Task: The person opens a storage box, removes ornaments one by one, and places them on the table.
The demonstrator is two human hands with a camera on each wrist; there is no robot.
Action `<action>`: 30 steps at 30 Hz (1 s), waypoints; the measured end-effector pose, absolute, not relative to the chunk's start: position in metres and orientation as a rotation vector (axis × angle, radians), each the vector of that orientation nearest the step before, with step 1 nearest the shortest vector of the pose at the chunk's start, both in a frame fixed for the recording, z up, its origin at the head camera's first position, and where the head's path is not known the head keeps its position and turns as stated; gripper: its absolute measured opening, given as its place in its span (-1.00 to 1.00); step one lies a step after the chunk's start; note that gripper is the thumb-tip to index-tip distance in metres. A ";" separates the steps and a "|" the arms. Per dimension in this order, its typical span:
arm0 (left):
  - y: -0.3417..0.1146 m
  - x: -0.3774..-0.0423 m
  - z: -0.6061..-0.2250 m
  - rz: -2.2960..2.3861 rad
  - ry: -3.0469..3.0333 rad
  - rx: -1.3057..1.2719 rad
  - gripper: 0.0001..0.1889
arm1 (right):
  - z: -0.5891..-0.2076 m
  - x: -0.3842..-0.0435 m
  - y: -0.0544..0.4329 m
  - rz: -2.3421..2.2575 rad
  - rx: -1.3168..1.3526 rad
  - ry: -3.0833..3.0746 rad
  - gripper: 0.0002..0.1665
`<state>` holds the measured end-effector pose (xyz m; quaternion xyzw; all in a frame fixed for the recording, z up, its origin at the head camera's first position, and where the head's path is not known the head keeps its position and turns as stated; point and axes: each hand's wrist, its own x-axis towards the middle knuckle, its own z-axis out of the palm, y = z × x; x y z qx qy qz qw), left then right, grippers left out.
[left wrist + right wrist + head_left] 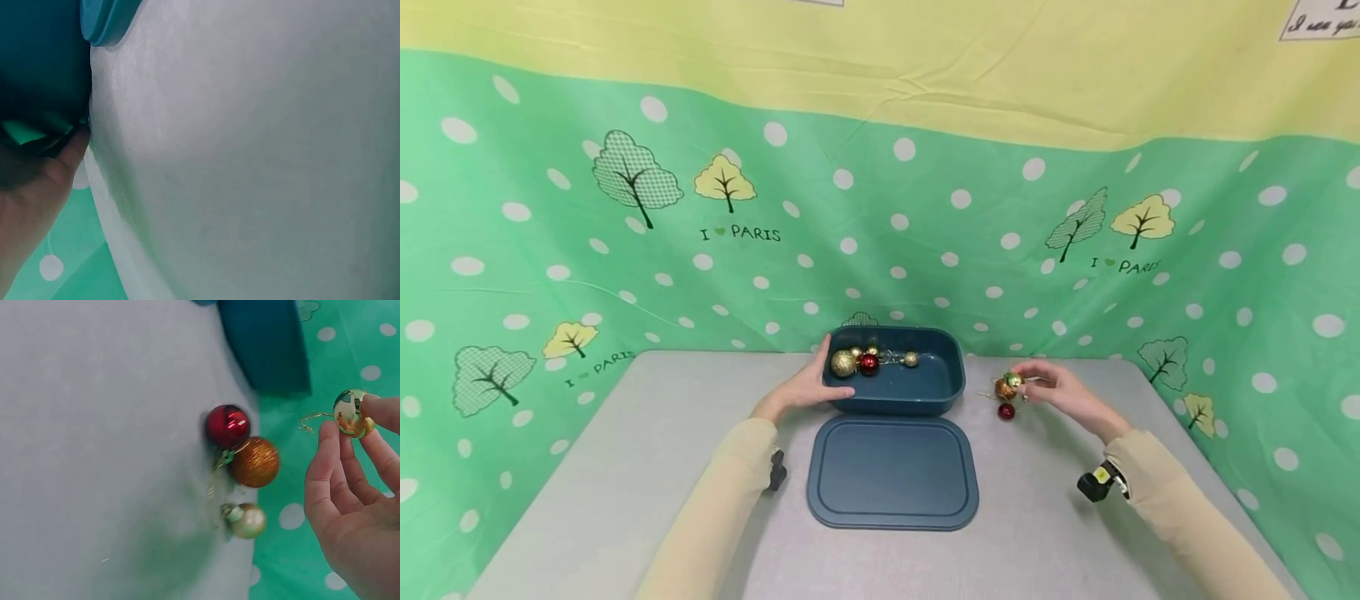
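I count four baubles right of the box: one shiny gold bauble (pixel 350 415), raised off the tabletop (pixel 1037 500) and pinched between thumb and fingertips of the right hand (pixel 1060 393), and three loose: one red bauble (pixel 228 426), one orange glitter bauble (pixel 254 462), one pale gold bauble (pixel 247 521). Inside the one dark blue box (pixel 898 406) I make out five more, one red and four gold. One lid (pixel 892 473) lies flat before it. My held bauble is round, without a long axis; its cord points left in the right wrist view. The box's long axis runs left-right; the left hand (pixel 801 388) grips its left end.
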<state>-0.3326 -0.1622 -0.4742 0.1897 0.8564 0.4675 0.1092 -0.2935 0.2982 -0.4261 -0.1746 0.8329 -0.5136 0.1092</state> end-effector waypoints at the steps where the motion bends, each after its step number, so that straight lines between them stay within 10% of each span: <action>1: -0.162 -0.333 -0.474 1.370 2.518 0.559 0.28 | -0.428 -0.293 0.300 -1.506 -0.506 2.449 -0.50; 30: -0.165 -0.334 -0.476 1.390 2.501 0.605 0.33 | -0.481 -0.287 0.321 -1.519 -0.386 2.466 -0.50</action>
